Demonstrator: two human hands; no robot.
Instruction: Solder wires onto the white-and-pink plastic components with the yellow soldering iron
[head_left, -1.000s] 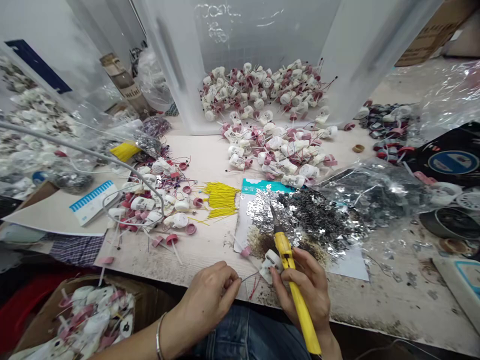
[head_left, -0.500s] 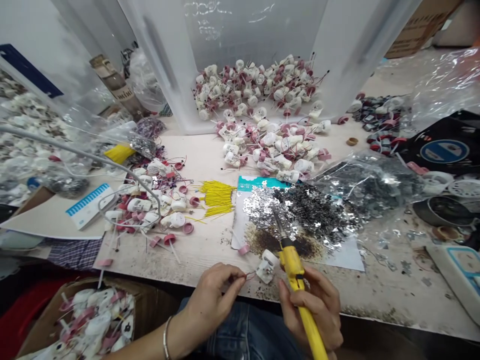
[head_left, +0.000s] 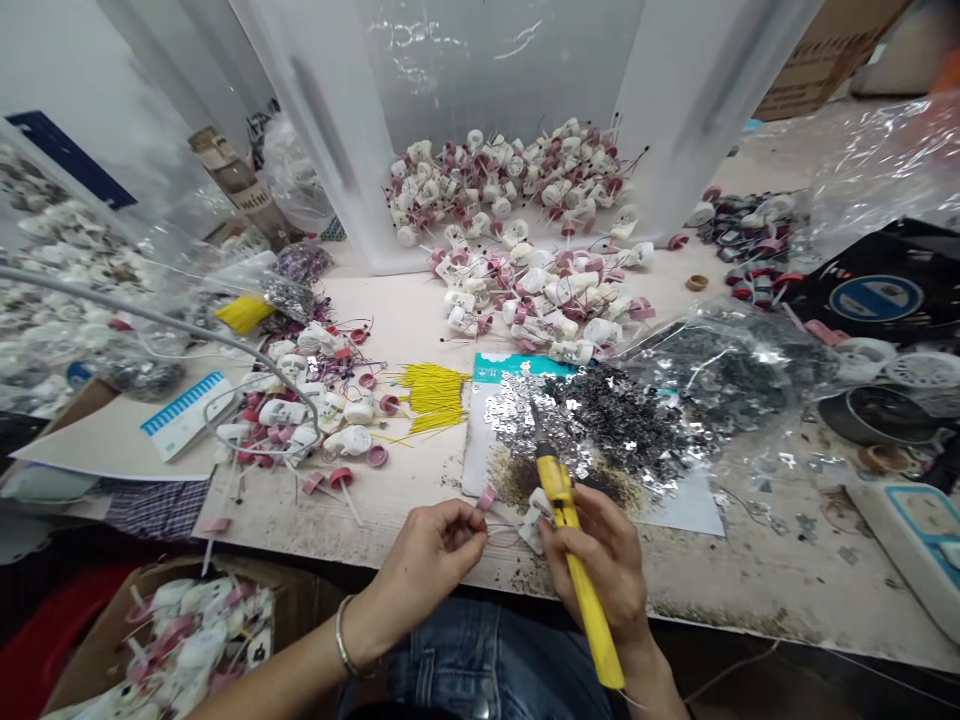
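Observation:
A yellow soldering iron [head_left: 585,590] is gripped in my right hand [head_left: 600,560]. Its metal tip points away from me, over a pile of small shiny metal tabs [head_left: 517,405]. Close beside my right fingers is a white plastic motor housing [head_left: 534,520], partly covered by the hand and the iron. Thin wires [head_left: 504,533] trail left from the housing to my left hand [head_left: 439,550], whose thumb and forefinger are pinched together at their ends. Just beyond those fingers lies a pink cap [head_left: 487,497] with a white stem.
Yellow wires [head_left: 435,397] lie in a bundle left of the tabs. White and pink assemblies [head_left: 555,290] spill from a translucent bin [head_left: 360,235]. More fill a cardboard box [head_left: 292,610] at lower left. A black fan [head_left: 877,295] stands at right.
My right hand and the soldering iron have shifted left, with the tip now further left over the tabs. The left hand has moved slightly up and left, and the housing lies closer to the right fingers.

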